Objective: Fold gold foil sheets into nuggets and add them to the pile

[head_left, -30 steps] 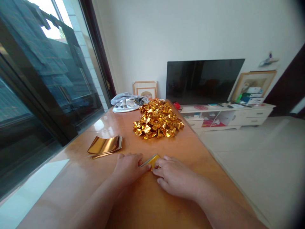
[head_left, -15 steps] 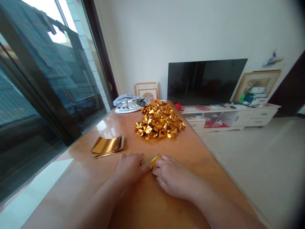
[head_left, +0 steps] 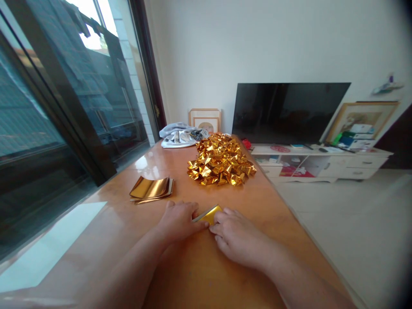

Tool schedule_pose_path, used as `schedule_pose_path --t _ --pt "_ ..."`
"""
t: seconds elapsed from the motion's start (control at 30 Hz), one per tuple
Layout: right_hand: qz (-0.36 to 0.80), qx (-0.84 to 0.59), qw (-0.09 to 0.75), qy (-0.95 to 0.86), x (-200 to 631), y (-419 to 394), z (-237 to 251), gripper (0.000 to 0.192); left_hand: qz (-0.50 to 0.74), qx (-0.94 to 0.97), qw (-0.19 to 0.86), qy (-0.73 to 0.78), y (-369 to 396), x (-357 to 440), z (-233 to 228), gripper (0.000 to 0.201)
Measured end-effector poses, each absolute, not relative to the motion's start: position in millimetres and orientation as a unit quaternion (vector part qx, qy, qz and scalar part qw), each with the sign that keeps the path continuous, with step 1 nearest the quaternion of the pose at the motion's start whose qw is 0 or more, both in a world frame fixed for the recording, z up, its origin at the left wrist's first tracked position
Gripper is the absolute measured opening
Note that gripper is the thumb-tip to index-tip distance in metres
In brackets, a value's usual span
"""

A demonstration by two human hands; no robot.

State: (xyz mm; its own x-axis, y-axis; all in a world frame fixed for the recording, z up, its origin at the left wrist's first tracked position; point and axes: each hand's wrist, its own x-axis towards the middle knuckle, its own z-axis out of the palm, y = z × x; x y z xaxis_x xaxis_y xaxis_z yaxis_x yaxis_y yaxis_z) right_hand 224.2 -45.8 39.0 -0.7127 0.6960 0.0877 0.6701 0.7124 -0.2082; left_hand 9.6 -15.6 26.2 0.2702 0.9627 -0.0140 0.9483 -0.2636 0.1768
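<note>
1. left hand (head_left: 178, 221) palm-down on the wooden bench (head_left: 199, 274), fingers curled, tips pinching the left edge of a small sheet of gold foil paper (head_left: 210, 213).
2. right hand (head_left: 236, 238) palm-down just beside, fingertips pressed on the right edge of the same sheet; both hands closed on it, knuckles nearly touching.
3. gold foil paper partly folded, one flap tilted up between the two hands, lying on the near middle of the bench.
4. farther up the bench, well apart from the hands: heap of folded gold paper ingots (head_left: 221, 159), piled loosely toward the right edge.
5. left of the hands, near the window side: flat stack of gold foil sheets (head_left: 152, 189), top sheet slightly curled upward.
6. at the far end of the bench: crumpled grey-white cloth (head_left: 180, 135), just left of the heap.
7. behind the cloth, against the wall: small framed picture (head_left: 205, 121), standing upright.
8. beyond the bench on the right: dark television (head_left: 289, 112) on a low white cabinet (head_left: 325, 161), with a larger framed picture (head_left: 354, 122) leaning beside it.
9. along the left: dark-framed sliding glass door (head_left: 64, 94), with bright reflection on the bench surface below.
</note>
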Motion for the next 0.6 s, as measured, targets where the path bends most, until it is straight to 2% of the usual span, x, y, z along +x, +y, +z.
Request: schedule_pose_path --t 0.37,0.6 --pt "0.092 -0.368 0.082 -0.922 225 -45 40 0.028 0.046 0.788 0.2 0.58 -15 -3 37 0.028" --pt "0.098 -0.373 0.081 -0.919 225 -45 40 0.026 0.048 0.795 0.231 0.56 -14 -11 40 0.015"
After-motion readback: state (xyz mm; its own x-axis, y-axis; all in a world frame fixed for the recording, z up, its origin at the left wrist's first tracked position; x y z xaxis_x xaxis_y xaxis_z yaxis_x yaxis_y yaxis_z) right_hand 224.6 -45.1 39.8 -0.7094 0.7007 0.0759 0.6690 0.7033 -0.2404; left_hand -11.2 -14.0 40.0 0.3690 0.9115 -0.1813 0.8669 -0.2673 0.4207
